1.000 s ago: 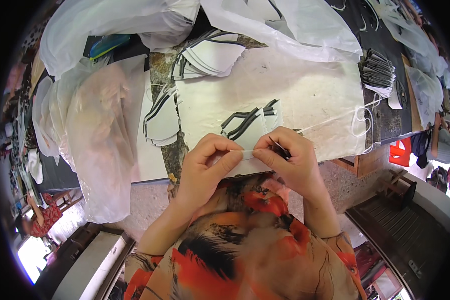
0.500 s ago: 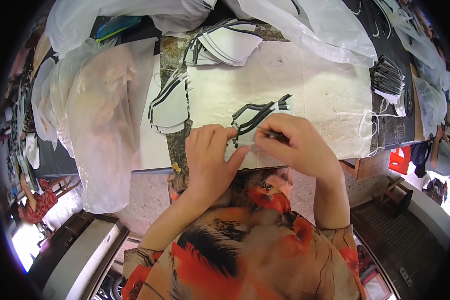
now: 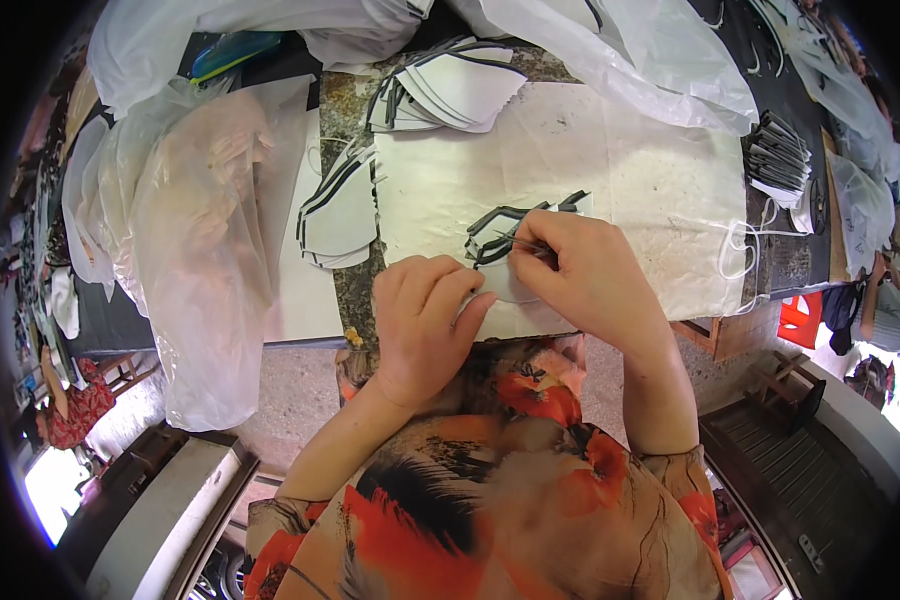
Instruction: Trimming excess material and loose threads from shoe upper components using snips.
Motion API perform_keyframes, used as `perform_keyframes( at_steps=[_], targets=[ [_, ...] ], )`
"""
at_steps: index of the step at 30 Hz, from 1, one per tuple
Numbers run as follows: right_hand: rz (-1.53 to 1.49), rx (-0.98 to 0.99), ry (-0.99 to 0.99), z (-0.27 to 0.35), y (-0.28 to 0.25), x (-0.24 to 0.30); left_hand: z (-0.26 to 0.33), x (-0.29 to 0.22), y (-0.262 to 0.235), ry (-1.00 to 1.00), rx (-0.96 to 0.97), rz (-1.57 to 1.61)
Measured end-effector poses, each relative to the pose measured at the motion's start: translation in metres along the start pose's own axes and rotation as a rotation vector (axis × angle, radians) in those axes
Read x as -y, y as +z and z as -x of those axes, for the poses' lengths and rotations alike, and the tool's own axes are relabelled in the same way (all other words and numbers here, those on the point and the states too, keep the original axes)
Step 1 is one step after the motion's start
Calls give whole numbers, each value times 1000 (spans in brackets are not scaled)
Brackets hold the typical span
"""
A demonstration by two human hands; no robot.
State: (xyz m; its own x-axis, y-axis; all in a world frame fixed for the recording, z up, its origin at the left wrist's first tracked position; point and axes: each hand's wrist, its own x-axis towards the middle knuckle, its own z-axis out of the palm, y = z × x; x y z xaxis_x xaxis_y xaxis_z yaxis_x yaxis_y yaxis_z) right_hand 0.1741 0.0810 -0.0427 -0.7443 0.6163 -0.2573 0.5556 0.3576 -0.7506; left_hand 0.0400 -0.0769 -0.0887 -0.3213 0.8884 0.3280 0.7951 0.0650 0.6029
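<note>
A small stack of white panels with black edging (image 3: 495, 222) lies in front of me on the pale sheet (image 3: 630, 170). My left hand (image 3: 425, 315) is closed at its near left corner, the thumb and forefinger pinching the edge. Over its right side, my right hand (image 3: 580, 265) has its fingers curled round a thin dark tool (image 3: 507, 239), whose slender tips point left over the black edging. Most of the tool is hidden in the palm, so its kind does not show. My right hand also covers part of the panels.
More black-edged white panels (image 3: 338, 222) lie to the left, with a fanned stack (image 3: 460, 88) beyond. A tied dark bundle (image 3: 777, 155) and loose white cord (image 3: 738, 250) are at the right. Filled clear plastic bags (image 3: 205, 240) cover the left side; white plastic (image 3: 660, 75) drapes the far edge.
My right hand has shifted slightly up and turned, so the tool's tips now show above the black edging. My left hand has barely moved.
</note>
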Motion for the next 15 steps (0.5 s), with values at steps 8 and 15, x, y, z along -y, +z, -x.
perform_keyframes(
  at_steps=[8, 15],
  targets=[
    [19, 4, 24, -2, 1, -1, 6, 4, 3, 169, -10, -61],
    [46, -12, 11, -4, 1, 0, 3, -1, 1, 104, 31, -65]
  ],
)
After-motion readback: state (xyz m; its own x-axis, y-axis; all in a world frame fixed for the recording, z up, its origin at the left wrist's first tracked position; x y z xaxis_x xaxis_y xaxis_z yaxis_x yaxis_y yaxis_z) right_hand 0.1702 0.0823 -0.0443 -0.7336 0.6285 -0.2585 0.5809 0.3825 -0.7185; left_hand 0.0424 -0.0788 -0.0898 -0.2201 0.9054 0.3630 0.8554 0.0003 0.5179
